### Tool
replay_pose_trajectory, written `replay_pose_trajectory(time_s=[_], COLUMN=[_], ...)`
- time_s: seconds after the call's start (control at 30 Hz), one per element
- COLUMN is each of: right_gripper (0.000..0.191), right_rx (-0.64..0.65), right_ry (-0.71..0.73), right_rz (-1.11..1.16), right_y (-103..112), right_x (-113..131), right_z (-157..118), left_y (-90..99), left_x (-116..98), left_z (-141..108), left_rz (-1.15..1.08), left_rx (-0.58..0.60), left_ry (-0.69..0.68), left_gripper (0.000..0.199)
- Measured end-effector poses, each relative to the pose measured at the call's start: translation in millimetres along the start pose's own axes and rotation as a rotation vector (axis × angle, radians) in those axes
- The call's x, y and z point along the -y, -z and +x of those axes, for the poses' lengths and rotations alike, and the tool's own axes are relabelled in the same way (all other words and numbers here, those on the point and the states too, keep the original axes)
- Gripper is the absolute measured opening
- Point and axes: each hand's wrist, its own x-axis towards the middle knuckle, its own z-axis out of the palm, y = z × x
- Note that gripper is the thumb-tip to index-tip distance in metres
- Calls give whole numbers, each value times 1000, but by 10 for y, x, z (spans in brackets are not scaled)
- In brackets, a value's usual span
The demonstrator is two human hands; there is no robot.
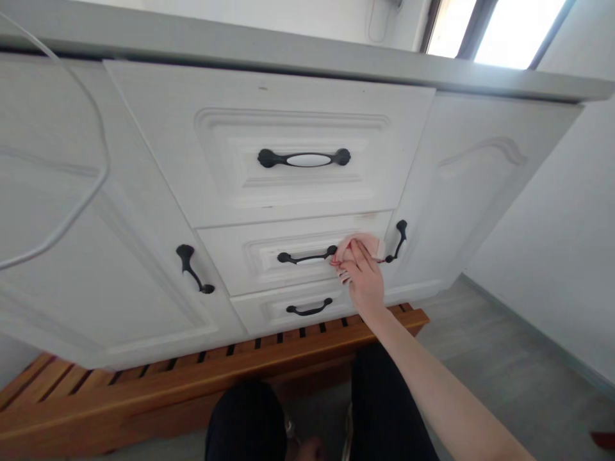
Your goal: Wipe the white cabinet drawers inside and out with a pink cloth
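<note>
A white cabinet (216, 198) spans the view, its parts here located relative to the middle drawer (259, 275). A grey counter (288, 54) runs along the cabinet top, well above the middle drawer; a slatted wooden platform (216, 370) extends below it. The left door (120, 269) and right door (480, 211) flank the middle drawer, and grey floor (500, 339) appears below and to its right. A bright window (519, 29) lies above and to its right. The top drawer (307, 192) is directly above the middle drawer, the narrower-looking bottom drawer (269, 314) directly beneath. Dark-trousered legs (247, 416) show below it, and a pale cable (103, 147) curves to its upper left. The right hand (364, 272) reaches to the right part of the middle drawer, its fingers closed over a bunched pink cloth (371, 243). This cloth lies against the drawer front, beside the right end of the black middle handle (307, 258). The state of the left hand cannot be told. Similar black handles mark the drawers above and below, and both doors. Smallest are a faint brownish smudge (368, 216) at the middle drawer's upper right, and small marks (262, 88) well above it.
</note>
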Motion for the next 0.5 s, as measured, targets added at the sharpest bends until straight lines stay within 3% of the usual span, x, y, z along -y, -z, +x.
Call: replay_pose_trajectory(time_s=[0.17,0.3,0.4,0.5], right_gripper=[25,28,24,16], right_rx=[139,102,54,140], right_ry=[-100,-168,-37,164], right_rz=[-54,23,133,176], right_y=[-51,25,-44,-266], right_x=[49,235,551,966], right_z=[-410,-364,-211,-56], left_y=[-18,-37,-47,-39], left_x=[37,29,20,46], left_z=[-24,-75,-123,-154], left_rz=[-18,-46,-81,-105], left_rx=[-35,-73,-91,-89], left_ry=[2,8,20,16], left_gripper=[29,16,19,26])
